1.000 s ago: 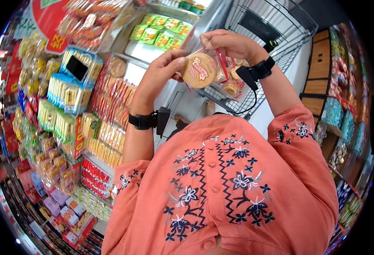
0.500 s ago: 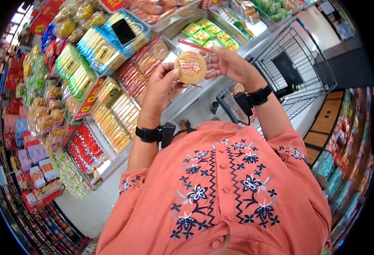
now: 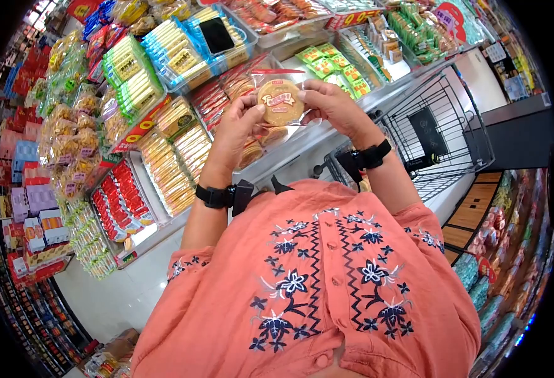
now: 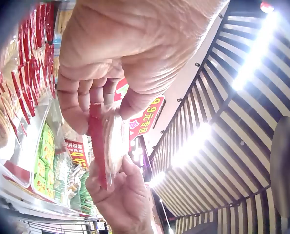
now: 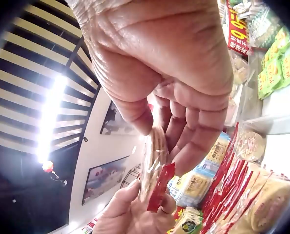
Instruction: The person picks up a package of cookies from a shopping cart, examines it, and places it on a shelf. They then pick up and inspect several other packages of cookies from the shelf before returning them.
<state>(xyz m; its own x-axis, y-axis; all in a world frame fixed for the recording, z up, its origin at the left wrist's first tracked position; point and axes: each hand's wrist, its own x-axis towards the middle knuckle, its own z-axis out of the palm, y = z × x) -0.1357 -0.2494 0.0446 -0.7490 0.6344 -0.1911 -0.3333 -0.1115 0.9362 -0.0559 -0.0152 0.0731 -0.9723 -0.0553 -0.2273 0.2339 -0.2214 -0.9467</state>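
A clear packet of round biscuits [image 3: 281, 101] with a red top edge is held upright between both hands in the head view. My left hand [image 3: 238, 126] pinches its left side, thumb on the front face. My right hand [image 3: 340, 112] pinches the opposite side, thumb at the packet's edge. Seen edge-on in the left wrist view, the packet [image 4: 107, 141] shows a stack of thin biscuits between the thumb and fingers. The right wrist view also shows the packet [image 5: 155, 165] gripped from both ends.
Trays of packaged snacks stand behind the hands, with more red-edged biscuit packets [image 3: 211, 104] close by. A black phone [image 3: 216, 35] lies on blue packs [image 3: 179, 53]. A wire shopping cart [image 3: 456, 132] stands at the right, near wooden-fronted shelving [image 3: 469, 211].
The view has swung toward the display trays, and the cart sits farther right. The right hand, earlier at the packet's top and then loosely beside it, now pinches its right side.
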